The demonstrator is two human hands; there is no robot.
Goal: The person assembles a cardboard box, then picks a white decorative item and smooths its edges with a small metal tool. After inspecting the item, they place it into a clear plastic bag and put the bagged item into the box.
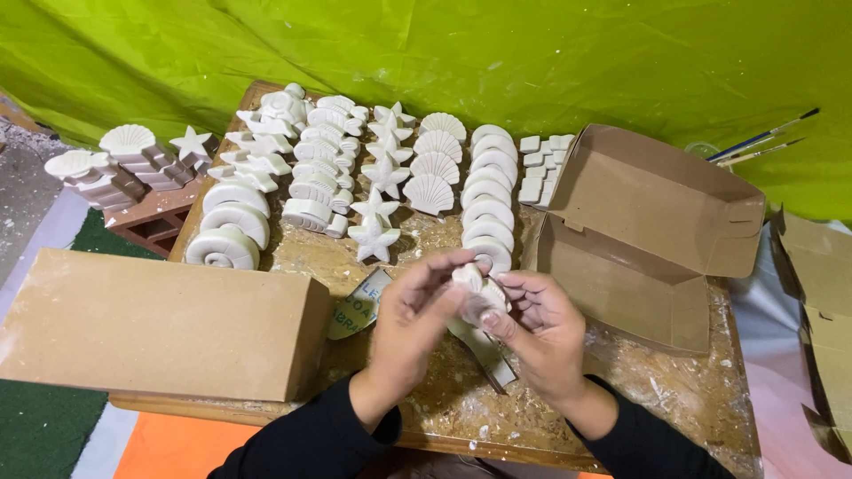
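Both my hands meet over the middle of a dusty wooden board [639, 390]. My left hand [417, 319] and my right hand [537, 333] together hold a small white plaster shell piece [475, 288], fingers wrapped around it. Beneath my hands lies a flat grey tool or strip [486, 350], partly hidden. Behind my hands stand rows of white plaster casts: spiral shells [232, 232], starfish [374, 232], scallop shells [431, 191] and rounded pieces [486, 208].
An open brown cardboard box [652, 239] sits to the right. A closed cardboard box [151, 324] lies at the left. More casts rest on red bricks [151, 222] at far left. Paintbrushes [763, 142] lie at back right. Green cloth [444, 53] hangs behind.
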